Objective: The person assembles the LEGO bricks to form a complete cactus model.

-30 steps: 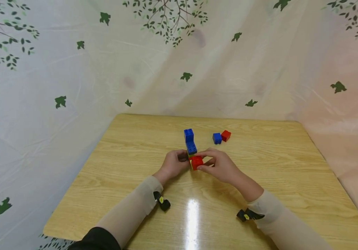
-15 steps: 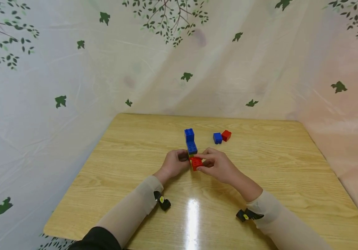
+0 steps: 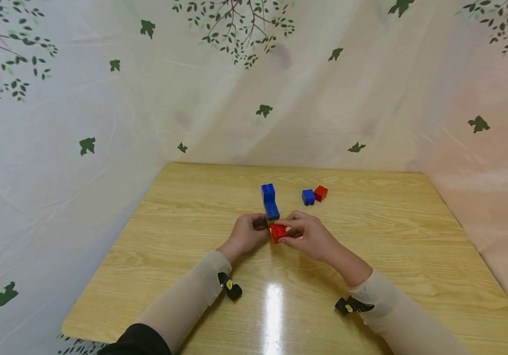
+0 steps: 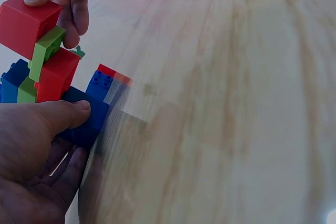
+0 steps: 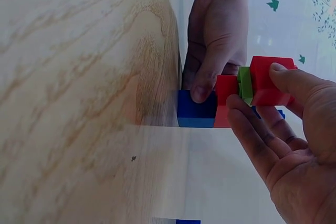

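Observation:
My left hand (image 3: 247, 232) holds the blue brick (image 5: 197, 109) at the bottom of a toy-brick build, its thumb pressing the side. Above that brick are a red brick (image 4: 56, 75) and a thin green brick (image 4: 46, 51). A top red brick (image 3: 279, 233) touches the green one, tilted in the left wrist view. My right hand (image 3: 310, 237) pinches this top brick between thumb and fingers. Behind, the build continues with a lower blue brick (image 3: 272, 211) and a raised blue brick (image 3: 268, 192). Fingers hide part of the joints.
A loose blue brick (image 3: 308, 197) and a loose red brick (image 3: 321, 193) lie side by side on the wooden table (image 3: 378, 217), right of the build and farther back. A leaf-patterned curtain (image 3: 218, 118) surrounds the table's back and sides.
The top red brick has shifted very slightly down towards me, with my right fingers still on it. My left hand and the loose bricks stay in place.

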`<state>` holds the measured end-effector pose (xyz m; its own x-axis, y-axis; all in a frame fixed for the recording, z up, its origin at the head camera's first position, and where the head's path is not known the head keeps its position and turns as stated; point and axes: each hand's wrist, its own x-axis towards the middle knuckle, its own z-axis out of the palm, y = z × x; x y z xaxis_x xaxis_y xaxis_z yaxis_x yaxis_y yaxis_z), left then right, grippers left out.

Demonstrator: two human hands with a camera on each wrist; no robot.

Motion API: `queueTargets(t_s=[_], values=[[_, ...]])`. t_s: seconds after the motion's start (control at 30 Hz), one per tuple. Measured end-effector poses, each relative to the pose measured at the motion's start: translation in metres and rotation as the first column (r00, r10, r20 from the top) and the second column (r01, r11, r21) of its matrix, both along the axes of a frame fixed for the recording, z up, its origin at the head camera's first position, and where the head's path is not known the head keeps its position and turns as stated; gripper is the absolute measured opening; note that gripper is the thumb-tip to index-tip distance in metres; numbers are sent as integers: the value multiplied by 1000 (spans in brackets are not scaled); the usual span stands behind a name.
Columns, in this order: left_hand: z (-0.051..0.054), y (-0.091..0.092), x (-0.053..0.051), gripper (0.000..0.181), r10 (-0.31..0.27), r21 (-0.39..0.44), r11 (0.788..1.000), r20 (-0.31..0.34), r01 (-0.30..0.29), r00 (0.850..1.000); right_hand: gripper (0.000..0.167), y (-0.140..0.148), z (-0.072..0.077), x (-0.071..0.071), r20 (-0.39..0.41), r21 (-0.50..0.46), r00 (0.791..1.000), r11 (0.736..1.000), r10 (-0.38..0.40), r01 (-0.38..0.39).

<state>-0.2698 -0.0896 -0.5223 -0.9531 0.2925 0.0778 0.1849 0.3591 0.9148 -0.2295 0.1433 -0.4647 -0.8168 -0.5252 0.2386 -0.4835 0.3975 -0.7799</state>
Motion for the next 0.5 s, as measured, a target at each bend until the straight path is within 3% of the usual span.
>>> queueTargets(t_s=[0.5], values=[[2,-1,0,32,0,0,1000,8,0,1000,46,-1,0,1,69,0,997,1000,-18,18]])
